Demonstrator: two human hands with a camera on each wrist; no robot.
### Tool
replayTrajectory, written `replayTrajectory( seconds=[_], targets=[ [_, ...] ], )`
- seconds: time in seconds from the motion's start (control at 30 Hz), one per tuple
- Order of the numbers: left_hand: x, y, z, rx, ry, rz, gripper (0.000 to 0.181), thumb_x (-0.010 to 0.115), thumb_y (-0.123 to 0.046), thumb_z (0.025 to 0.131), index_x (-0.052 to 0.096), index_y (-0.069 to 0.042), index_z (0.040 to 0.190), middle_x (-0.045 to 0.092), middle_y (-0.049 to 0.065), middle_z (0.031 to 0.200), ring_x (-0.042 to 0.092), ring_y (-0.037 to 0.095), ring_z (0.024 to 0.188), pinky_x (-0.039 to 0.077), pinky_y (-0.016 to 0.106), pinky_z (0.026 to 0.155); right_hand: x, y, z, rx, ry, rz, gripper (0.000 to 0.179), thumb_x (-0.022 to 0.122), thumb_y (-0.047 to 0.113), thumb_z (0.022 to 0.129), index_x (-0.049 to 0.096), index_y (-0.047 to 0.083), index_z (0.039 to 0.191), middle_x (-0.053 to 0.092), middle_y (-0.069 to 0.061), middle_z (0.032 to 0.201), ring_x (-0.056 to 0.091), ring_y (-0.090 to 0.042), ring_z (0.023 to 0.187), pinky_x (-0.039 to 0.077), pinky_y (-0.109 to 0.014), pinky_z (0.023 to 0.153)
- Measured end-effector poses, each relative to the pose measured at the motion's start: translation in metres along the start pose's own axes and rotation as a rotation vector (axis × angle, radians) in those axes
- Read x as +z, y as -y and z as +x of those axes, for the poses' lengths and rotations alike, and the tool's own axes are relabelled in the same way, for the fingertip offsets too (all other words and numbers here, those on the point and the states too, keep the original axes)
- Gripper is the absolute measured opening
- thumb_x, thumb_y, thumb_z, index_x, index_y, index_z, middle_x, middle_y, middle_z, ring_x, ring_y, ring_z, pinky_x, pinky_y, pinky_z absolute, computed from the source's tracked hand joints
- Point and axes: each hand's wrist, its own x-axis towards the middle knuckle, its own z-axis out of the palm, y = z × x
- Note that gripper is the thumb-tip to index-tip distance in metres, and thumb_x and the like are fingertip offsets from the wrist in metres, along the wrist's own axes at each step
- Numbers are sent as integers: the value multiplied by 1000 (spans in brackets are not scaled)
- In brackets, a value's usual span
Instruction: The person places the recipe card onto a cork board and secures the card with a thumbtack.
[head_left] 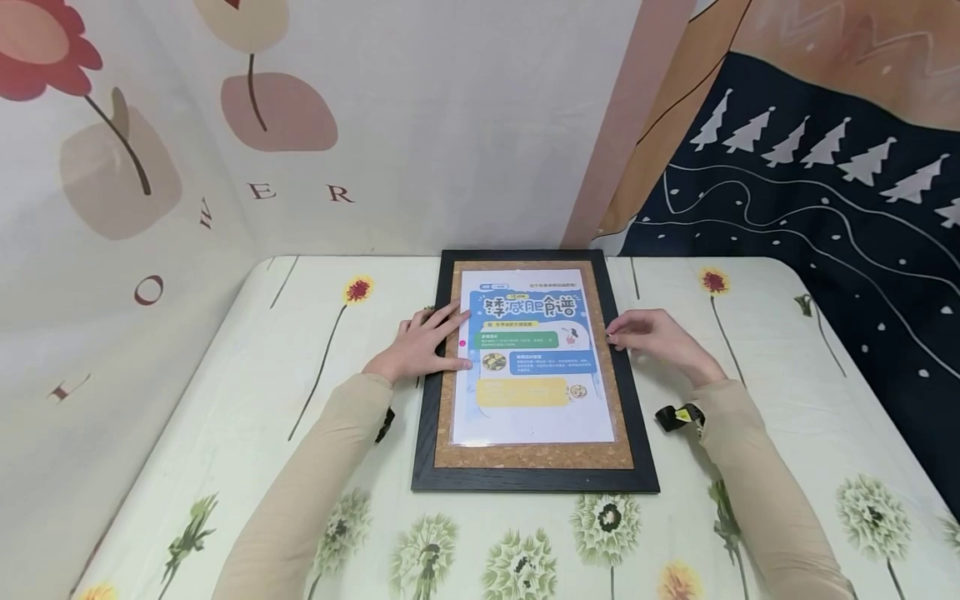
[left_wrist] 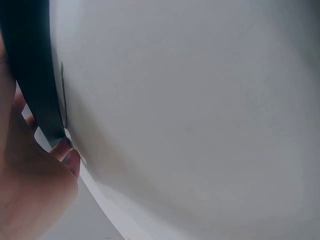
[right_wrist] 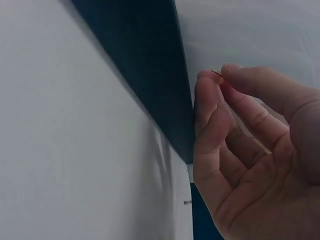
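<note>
A black-framed cork board [head_left: 534, 479] lies on the table with a printed sheet [head_left: 536, 421] on its cork. My left hand [head_left: 420, 343] rests with spread fingers over the board's left edge, fingertips on the sheet. A small pink dot, seemingly a pin head [head_left: 462, 343], shows at the sheet's left side. By the right edge of the frame, my right hand [head_left: 660, 340] pinches a tiny pin [right_wrist: 218, 75] between thumb and fingertips. Its thin point sticks out in the right wrist view, while most of its head is hidden. In the left wrist view, the left fingers [left_wrist: 64, 150] reach around the dark frame edge.
A pale floral cloth [head_left: 337, 333] covers the table. Behind it hangs a light printed curtain [head_left: 465, 150], and a dark tree-patterned cloth [head_left: 810, 217] hangs at the right. A black strap [head_left: 678, 417] sits at the right wrist.
</note>
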Motion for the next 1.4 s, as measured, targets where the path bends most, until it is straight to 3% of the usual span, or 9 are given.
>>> replayTrajectory(
  seconds=[0.4,0.77,0.97,1.4],
  targets=[
    [-1,-2,1,-7,4,1,93,64,-61,84,20,-23,156,7,3,162,16,46,137,20,58,101,7,0,10,-20,1,-26,21,69,17,92,70,2,106,63,-14,103,52,-28,87,45,-32,70],
    [0,-1,2,-4,1,2,92,64,-60,84,21,-22,156,8,4,162,17,45,137,20,57,101,11,5,13,-48,42,-67,19,69,12,91,71,-1,105,68,-13,103,50,-26,89,37,-34,77],
    [1,0,2,-6,-1,2,92,64,-60,84,21,-22,156,8,3,162,17,45,137,21,57,101,15,6,17,-66,47,-121,17,68,4,90,69,-7,102,67,-17,100,50,-28,83,37,-34,72],
    [0,-1,1,-8,3,-6,92,64,-60,84,21,-23,156,7,3,162,16,46,137,20,57,101,17,6,17,-61,35,-120,13,72,10,88,73,1,98,67,-11,97,49,-27,83,34,-36,73]
  ],
)
